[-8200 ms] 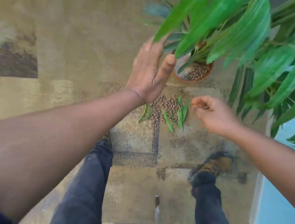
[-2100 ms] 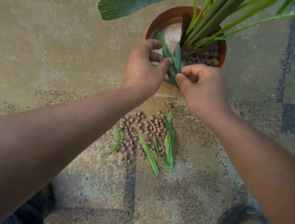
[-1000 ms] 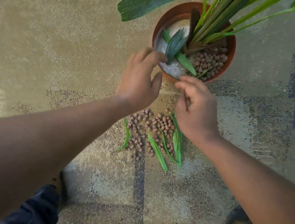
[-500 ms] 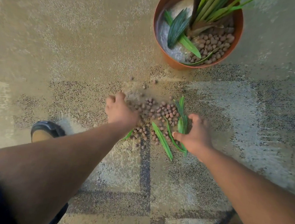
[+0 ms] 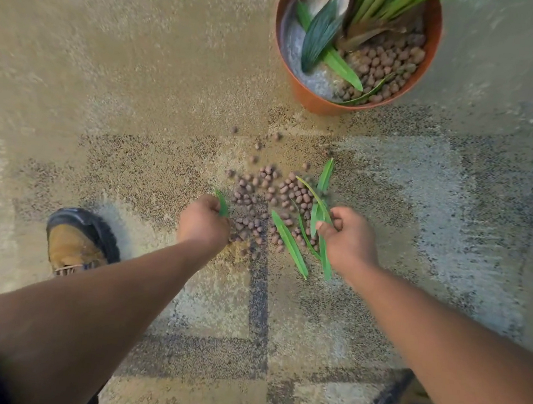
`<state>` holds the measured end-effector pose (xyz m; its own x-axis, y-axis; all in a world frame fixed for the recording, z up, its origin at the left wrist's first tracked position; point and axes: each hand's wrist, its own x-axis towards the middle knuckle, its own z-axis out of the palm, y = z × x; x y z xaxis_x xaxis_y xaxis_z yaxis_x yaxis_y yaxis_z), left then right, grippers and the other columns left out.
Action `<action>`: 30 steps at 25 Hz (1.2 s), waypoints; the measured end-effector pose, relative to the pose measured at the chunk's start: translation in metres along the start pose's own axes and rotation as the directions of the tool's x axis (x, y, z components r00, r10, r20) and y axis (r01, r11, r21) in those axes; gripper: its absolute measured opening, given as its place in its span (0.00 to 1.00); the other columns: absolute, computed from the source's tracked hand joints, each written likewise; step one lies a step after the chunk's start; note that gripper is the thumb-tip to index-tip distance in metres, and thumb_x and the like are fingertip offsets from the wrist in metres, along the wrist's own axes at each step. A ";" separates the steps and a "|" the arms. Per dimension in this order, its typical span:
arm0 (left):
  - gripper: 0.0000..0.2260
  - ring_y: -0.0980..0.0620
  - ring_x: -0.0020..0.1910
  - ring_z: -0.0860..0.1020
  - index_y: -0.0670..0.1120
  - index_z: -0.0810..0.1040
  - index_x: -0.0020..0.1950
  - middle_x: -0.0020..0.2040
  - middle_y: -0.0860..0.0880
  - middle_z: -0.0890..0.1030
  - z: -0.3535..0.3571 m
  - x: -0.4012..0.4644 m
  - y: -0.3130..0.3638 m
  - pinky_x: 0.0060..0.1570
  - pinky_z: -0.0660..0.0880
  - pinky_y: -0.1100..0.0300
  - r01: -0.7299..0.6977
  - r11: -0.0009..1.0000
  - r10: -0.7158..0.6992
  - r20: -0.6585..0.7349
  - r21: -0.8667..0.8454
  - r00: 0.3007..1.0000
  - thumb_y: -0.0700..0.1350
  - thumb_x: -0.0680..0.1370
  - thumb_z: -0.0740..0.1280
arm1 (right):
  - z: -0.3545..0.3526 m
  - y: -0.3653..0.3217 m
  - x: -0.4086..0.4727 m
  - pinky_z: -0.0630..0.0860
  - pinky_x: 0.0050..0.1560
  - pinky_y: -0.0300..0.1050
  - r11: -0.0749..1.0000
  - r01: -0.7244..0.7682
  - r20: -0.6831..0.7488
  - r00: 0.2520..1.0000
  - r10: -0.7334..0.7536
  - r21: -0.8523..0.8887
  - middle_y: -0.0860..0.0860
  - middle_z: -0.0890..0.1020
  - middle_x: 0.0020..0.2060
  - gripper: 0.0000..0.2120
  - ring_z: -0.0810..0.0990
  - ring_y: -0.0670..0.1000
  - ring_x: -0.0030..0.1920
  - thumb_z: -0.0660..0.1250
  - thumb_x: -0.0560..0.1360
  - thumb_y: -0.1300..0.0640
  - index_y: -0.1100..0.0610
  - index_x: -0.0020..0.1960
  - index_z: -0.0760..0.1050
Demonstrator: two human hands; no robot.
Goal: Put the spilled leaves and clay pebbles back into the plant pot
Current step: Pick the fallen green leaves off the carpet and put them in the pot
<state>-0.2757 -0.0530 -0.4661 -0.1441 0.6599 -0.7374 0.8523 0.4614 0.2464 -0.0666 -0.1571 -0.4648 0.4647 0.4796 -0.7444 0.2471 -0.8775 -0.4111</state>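
Both hands sit at the spill: left hand (image 5: 204, 221) pinches one leaf (image 5: 223, 203), right hand (image 5: 347, 236) clamps leaves (image 5: 318, 214); pot (image 5: 307, 98) lies fwd-right, nearer right.

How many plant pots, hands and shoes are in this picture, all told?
Plant pot: 1
Hands: 2, the left hand closed on a leaf, the right hand closed on leaves
Shoes: 2, the left shoe and the right shoe
Total: 5
The spilled pebbles are too many and too crowded to count.
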 end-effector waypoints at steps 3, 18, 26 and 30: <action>0.11 0.61 0.40 0.78 0.45 0.75 0.64 0.48 0.56 0.77 -0.005 -0.012 0.009 0.30 0.73 0.69 -0.121 0.990 0.115 -0.069 -0.078 0.991 0.37 0.82 0.65 | -0.011 0.005 -0.010 0.81 0.32 0.49 1.000 -0.013 0.018 1.000 0.013 -0.006 0.48 0.82 0.43 0.08 0.82 0.50 0.37 0.65 0.82 0.55 0.53 0.60 0.78; 0.08 0.53 0.40 0.85 0.43 0.79 0.57 0.44 0.47 0.84 -0.064 -0.040 0.212 0.40 0.83 0.59 -0.411 0.674 0.409 -0.153 -0.613 0.899 0.38 0.79 0.71 | -0.104 -0.135 -0.013 0.78 0.29 0.43 0.828 0.560 -0.439 0.751 -0.493 0.026 0.44 0.83 0.40 0.09 0.80 0.44 0.34 0.68 0.80 0.58 0.51 0.59 0.82; 0.09 0.57 0.44 0.82 0.47 0.79 0.56 0.48 0.50 0.83 -0.071 -0.015 0.211 0.42 0.82 0.66 -0.506 0.749 0.453 -0.226 -0.428 0.862 0.35 0.80 0.67 | -0.104 -0.135 0.020 0.76 0.58 0.45 0.834 0.519 -0.519 0.668 -0.533 -0.188 0.50 0.78 0.55 0.10 0.78 0.51 0.56 0.67 0.78 0.61 0.54 0.57 0.81; 0.11 0.61 0.38 0.78 0.53 0.74 0.50 0.45 0.53 0.79 -0.050 -0.023 0.150 0.35 0.77 0.69 -0.491 0.784 0.469 -0.156 -0.380 0.870 0.36 0.81 0.66 | -0.074 -0.072 0.003 0.81 0.48 0.43 0.937 0.335 -0.422 0.866 -0.268 0.094 0.47 0.81 0.48 0.12 0.80 0.46 0.45 0.69 0.77 0.64 0.47 0.49 0.76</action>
<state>-0.1699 0.0308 -0.3802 0.1956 0.8826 -0.4276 0.5481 0.2632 0.7940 -0.0197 -0.0927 -0.3984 0.6955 0.6472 -0.3122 0.3079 -0.6610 -0.6843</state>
